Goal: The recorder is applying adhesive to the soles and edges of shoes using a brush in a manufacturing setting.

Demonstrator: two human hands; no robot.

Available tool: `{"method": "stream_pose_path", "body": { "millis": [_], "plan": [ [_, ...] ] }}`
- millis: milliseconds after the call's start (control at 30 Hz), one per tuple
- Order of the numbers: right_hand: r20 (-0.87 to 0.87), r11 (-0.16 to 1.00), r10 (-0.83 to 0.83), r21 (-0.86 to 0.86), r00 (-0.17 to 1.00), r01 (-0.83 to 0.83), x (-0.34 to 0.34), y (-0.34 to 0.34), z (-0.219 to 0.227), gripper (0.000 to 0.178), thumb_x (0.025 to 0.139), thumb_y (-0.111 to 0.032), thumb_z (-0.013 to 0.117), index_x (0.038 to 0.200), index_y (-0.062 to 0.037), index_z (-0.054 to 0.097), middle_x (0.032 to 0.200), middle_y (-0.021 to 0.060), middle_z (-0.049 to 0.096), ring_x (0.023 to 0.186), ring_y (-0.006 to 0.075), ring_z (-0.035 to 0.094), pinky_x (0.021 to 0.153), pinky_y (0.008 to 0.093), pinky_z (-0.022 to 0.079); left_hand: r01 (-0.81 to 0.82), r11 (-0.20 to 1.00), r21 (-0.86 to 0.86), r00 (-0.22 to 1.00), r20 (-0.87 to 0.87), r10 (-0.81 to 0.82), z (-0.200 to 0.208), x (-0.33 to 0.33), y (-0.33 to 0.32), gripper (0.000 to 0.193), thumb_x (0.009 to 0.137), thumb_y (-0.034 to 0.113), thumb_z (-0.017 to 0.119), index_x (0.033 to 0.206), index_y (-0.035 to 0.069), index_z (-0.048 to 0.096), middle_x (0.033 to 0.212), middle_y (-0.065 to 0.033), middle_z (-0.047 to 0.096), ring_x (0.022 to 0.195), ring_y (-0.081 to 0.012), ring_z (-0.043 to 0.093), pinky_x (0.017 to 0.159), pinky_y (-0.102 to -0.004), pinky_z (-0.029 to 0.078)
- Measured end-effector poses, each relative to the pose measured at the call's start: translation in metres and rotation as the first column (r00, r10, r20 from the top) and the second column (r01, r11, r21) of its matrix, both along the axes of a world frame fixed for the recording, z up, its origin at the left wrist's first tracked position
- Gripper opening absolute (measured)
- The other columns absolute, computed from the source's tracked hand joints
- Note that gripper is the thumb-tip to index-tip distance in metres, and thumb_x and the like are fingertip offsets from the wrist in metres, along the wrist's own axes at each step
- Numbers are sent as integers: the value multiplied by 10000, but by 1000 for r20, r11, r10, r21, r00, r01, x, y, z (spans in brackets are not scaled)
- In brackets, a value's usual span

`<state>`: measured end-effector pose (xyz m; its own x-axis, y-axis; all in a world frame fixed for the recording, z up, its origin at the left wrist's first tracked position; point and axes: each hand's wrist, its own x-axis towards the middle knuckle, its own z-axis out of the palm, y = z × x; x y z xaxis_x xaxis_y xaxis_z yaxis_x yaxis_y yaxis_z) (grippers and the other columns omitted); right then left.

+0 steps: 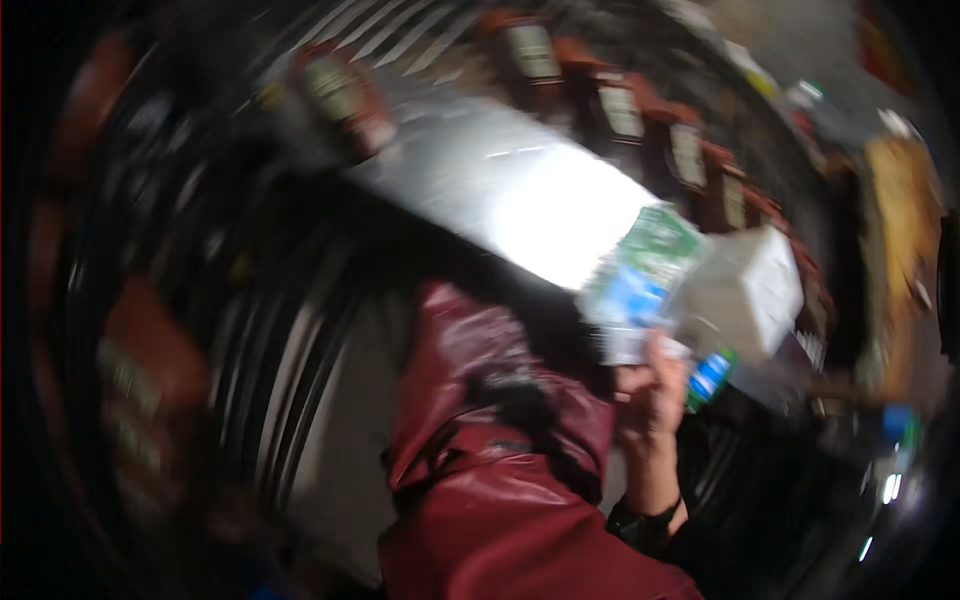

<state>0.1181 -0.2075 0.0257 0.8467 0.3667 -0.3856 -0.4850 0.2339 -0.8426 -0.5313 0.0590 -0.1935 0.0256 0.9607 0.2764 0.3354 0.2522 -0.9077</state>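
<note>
Head view, badly smeared by motion, gives me the right hand (652, 390) just off the right end of the shiny metal table (440, 140), its fingertips at the lower edge of a green, blue and white packet (645, 265). That packet sits at the table's near right corner, and I cannot tell whether it rests on the metal or hangs in the air. Nor can I tell whether the grip is clamped on it or only touching: the blur hides how the fingers close. The left hand is out of my view. Right of the packet I see a white block (745, 290), close against it or overlapping it, and a small green-and-blue item (710, 380) just beside the hand. Reddish-brown units (340, 95) with pale panels line the table's far edge, and a glossy dark-red garment (500, 500) fills the space below the near edge. My worry is the packet slipping off that corner, should the fingers have only its lower edge. A sideways sweep could also knock the white block, and the glare on the metal makes the contact hard for me to judge
</note>
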Motion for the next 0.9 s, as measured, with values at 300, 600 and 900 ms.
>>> {"method": "stream_pose_path", "body": {
  "millis": [300,600,900],
  "plan": [
    [38,966,-258,29,965,257,-8,-38,19,260,1028,-255,734,1038,-2,672,760,55,689,527,104,608,427,241,442,737,653,-175,298,-783,-546,-53,352,55,457,1054,391,553,1351,55,641,1225,-104,691,1046,-265,671,900,-440,555],
    [635,812,-379,-120,673,571,30,-79,-20,208,994,-144,770,1089,34,715,834,66,719,593,109,636,539,240,490,582,748,-320,-708,-652,272,111,288,-36,506,1075,431,517,1427,78,599,1270,-115,682,1076,-264,671,945,-440,551],
    [498,811,-444,-130,745,571,19,-60,-12,186,1022,-127,724,1019,58,711,809,107,722,567,141,662,492,267,552,692,505,517,-722,487,491,86,417,-5,450,1086,310,525,1450,51,473,1497,-188,545,1352,-330,565,1194,-437,430]
  ]
}}
